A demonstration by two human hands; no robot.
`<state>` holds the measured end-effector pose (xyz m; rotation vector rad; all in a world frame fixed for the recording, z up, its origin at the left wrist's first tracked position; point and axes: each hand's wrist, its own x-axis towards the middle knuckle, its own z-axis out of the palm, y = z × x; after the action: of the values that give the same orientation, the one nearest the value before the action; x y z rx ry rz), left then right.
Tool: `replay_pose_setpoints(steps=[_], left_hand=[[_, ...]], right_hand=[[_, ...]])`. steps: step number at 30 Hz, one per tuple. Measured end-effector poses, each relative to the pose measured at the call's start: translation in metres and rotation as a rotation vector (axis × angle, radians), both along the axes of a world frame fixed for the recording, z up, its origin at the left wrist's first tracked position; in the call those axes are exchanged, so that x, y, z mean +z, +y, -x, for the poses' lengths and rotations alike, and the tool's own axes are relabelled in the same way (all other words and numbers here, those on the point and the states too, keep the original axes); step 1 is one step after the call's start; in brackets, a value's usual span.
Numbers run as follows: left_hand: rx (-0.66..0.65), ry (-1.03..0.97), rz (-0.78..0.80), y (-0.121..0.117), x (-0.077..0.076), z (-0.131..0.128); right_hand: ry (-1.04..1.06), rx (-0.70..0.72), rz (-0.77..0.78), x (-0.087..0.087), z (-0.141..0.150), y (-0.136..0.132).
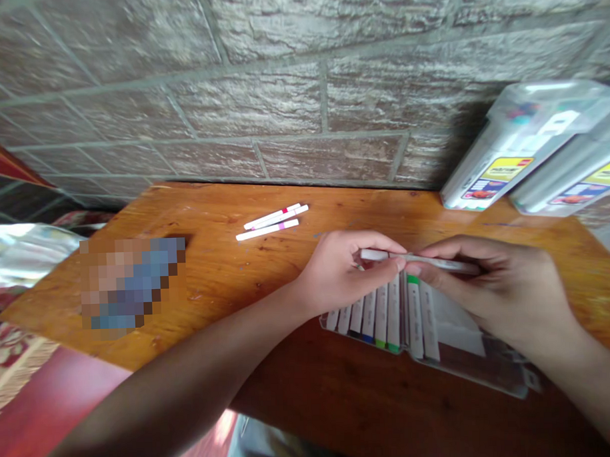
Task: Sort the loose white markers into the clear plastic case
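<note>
A white marker (374, 255) lies nearly level between my two hands, above an open clear plastic case (495, 380). My left hand (349, 270) pinches its left part between thumb and fingers. My right hand (501, 281) grips the right part, thumb and forefinger close to the left fingertips. Whether the cap is on or off, I cannot tell. Several white markers (415, 318) with coloured ends, among them green and blue, lie side by side in the case below. My hands hide their upper ends. Part of the case's right half shows no markers.
Three loose white markers (268, 230) with red, pink and purple bands lie on the wooden table (211, 272) near the wall. Two clear marker boxes (503, 161) stand at the back right. A pixelated object (137, 281) lies at the left. A stone-block wall (280, 89) rises behind.
</note>
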<state>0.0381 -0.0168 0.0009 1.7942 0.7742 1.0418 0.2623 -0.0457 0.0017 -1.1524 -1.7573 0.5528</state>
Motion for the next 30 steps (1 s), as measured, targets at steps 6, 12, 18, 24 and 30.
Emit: replay_pose_setpoints(steps=[6, 12, 18, 24, 30], left_hand=[[0.008, 0.011, 0.011, 0.0, 0.0, 0.0], [0.026, -0.043, 0.056, 0.004, -0.004, 0.0], [0.025, -0.085, 0.096, 0.007, -0.007, 0.0], [0.013, -0.145, 0.13, 0.009, -0.006, 0.001], [0.02, -0.156, 0.141, 0.011, 0.001, 0.002]], right_hand=[[0.012, 0.044, 0.043, 0.012, 0.007, -0.002], [0.029, 0.027, 0.048, 0.01, 0.006, -0.001], [0.082, 0.008, 0.07, 0.007, 0.005, 0.001], [0.169, 0.014, 0.062, 0.014, 0.007, 0.001], [0.194, 0.03, 0.089, 0.015, 0.007, 0.001]])
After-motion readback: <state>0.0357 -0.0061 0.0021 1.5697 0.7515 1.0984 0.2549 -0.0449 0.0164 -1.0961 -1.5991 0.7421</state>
